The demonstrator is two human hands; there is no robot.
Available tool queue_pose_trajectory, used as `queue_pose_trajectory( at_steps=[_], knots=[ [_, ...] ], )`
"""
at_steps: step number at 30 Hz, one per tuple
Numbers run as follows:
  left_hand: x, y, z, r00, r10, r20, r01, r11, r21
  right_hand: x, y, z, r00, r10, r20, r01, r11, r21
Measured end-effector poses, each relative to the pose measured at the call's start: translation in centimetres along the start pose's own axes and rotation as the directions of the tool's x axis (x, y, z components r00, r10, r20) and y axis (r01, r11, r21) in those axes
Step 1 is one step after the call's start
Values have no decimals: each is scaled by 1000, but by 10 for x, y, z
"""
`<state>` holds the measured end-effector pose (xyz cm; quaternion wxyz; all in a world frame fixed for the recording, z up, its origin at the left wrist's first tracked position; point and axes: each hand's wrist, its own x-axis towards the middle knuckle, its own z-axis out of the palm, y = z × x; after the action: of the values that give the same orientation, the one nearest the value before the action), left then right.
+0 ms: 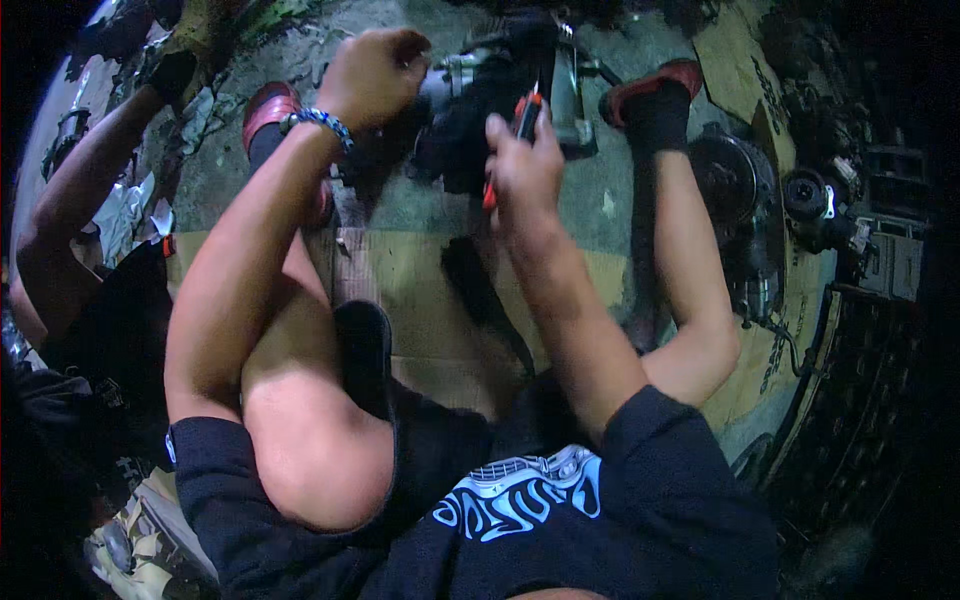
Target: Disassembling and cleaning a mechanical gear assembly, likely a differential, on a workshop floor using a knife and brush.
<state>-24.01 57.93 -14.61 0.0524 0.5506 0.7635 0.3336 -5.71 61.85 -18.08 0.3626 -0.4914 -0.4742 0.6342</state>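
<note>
My right hand [526,172] is closed round a red-and-black handled tool [527,117] with a thin metal tip pointing away from me; its exact kind does not show. Just beyond it on the floor sits a silvery metal machine part [568,95], with a dark mass [455,140] in shadow along its left side. My left hand [372,78] is raised to the left of that part, its fingers curled in. Whatever those fingers may hold is hidden.
Flattened cardboard [415,275] lies between my legs. A dark strip-like thing [485,300] rests on it. To the right are a round dark machine part [725,180] and a small pulley-like wheel [803,193]. Another person's arm [85,185] reaches in at the left, near crumpled scraps [125,225].
</note>
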Motion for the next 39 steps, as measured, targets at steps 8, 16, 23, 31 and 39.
queue_pose_trajectory(
  at_steps=[8, 16, 23, 31, 39],
  knots=[
    [3, -1, 4, 998, 58, -26, -56, 996, 71, -6, 30, -9, 994, -79, -75, 71, 992, -103],
    [-4, -6, 1, 999, 41, -13, -40, 999, 13, -13, 0, -2, 999, 26, 24, -26, 999, 35],
    [-8, -5, -2, 1000, 12, 7, -13, 999, 39, 10, -22, -18, 992, 56, 112, -47, 996, -75],
    [-6, -5, 1, 1000, 17, -19, -18, 1000, -24, 12, -26, -38, 975, 160, 155, -151, 986, -68],
    [-2, -4, -1, 999, -7, 33, 6, 1000, 29, 14, -16, -54, 997, 74, 14, -73, 995, -69]
  ],
)
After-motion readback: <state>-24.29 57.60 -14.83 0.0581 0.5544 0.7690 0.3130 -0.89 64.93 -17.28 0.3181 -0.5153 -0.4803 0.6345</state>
